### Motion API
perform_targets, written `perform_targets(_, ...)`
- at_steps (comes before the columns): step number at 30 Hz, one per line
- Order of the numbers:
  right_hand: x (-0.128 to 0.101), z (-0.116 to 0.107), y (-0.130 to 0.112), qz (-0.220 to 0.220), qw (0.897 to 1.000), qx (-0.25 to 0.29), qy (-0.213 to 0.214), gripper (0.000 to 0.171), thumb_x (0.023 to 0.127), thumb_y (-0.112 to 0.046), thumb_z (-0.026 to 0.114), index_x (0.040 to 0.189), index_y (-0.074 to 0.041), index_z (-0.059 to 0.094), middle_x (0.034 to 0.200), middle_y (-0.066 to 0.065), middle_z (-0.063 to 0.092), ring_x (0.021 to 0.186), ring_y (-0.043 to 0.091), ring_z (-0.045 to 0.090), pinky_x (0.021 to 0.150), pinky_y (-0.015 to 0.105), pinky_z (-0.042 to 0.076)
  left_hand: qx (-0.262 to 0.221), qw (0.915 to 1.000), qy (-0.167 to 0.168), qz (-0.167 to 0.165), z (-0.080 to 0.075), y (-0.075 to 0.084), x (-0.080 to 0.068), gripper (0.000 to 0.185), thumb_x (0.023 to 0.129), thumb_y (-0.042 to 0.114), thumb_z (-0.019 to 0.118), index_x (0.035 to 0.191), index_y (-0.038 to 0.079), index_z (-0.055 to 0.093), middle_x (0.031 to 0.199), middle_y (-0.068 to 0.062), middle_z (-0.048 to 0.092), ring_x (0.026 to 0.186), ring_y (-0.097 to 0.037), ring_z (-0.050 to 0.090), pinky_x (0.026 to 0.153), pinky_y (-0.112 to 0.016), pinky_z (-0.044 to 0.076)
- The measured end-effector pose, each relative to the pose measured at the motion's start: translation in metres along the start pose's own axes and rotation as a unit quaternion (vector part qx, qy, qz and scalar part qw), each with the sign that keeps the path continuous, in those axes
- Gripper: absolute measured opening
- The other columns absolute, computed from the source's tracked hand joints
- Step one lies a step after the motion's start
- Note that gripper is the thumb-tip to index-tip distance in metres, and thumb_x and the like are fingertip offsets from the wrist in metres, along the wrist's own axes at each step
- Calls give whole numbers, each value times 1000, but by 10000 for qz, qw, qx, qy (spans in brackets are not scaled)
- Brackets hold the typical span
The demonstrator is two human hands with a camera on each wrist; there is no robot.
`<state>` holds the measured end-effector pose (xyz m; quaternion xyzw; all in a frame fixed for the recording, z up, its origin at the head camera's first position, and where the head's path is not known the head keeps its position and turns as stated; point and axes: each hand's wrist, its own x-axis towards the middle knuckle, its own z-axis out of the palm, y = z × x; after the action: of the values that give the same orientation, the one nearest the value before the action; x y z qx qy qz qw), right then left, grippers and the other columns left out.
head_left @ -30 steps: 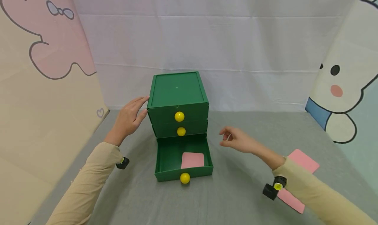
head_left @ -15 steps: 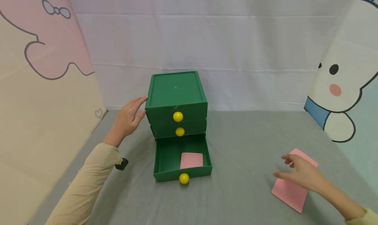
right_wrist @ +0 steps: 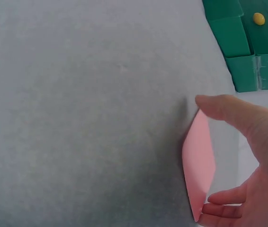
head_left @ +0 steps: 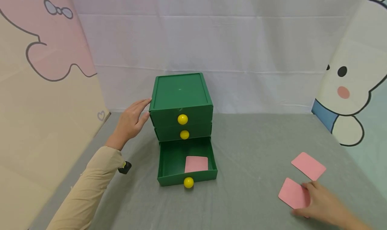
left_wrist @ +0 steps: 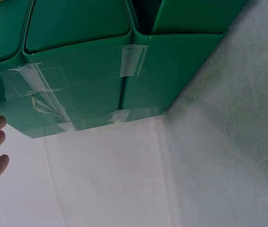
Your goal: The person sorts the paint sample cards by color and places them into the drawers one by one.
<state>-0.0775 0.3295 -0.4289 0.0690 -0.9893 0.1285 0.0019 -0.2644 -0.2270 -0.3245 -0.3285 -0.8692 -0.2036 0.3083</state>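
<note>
A green cabinet point(head_left: 181, 92) of stacked drawers with yellow ball knobs stands mid-table. Its bottom drawer point(head_left: 172, 161) is pulled out, and a pink card point(head_left: 196, 164) lies in it. My left hand point(head_left: 128, 124) rests its extended fingers against the cabinet's upper left side; clear tape marks that side in the left wrist view. At the right, my right hand point(head_left: 323, 204) holds a second pink card point(head_left: 292, 193) by opposite edges, thumb on one and fingers on the other. This card point(right_wrist: 199, 163) is at or just above the table; I cannot tell which.
A third pink card point(head_left: 308, 166) lies flat just beyond my right hand. Grey cloth covers the table point(head_left: 248, 176). A white curtain point(head_left: 242, 55) hangs behind, with printed cartoon panels at both sides.
My right hand has moved from beside the drawer to the right, then down onto the nearer loose card, taking it by its edges. The left hand has stayed against the cabinet.
</note>
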Motion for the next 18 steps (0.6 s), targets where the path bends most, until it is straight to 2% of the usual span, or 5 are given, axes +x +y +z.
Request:
perform_targets(4, -2, 4, 0, -165, 9996, -159, 147, 80, 43, -48, 83, 96, 6, 58, 91, 7, 52, 76, 17, 46, 60, 30, 42, 15, 10000, -6, 28, 0, 0, 0, 56, 98, 40, 32, 131, -3, 46, 127, -21, 50, 120, -34, 44, 96, -51, 36)
perform_targets(14, 0, 4, -2, -179, 9997, -145, 104, 69, 46, -42, 83, 94, 3, 60, 88, 6, 51, 77, 17, 45, 60, 29, 42, -9, 10000, 35, 30, 0, 0, 0, 54, 98, 38, 34, 130, -3, 47, 126, -21, 51, 119, -34, 44, 95, -51, 36)
perform_targets(18, 7, 1, -7, -340, 9991, -126, 233, 69, 45, -43, 84, 92, 2, 60, 86, 6, 50, 75, 16, 44, 59, 30, 41, 5, 10000, 53, 49, 1, 0, 0, 55, 98, 39, 33, 130, -4, 47, 126, -21, 51, 119, -34, 44, 95, -51, 37)
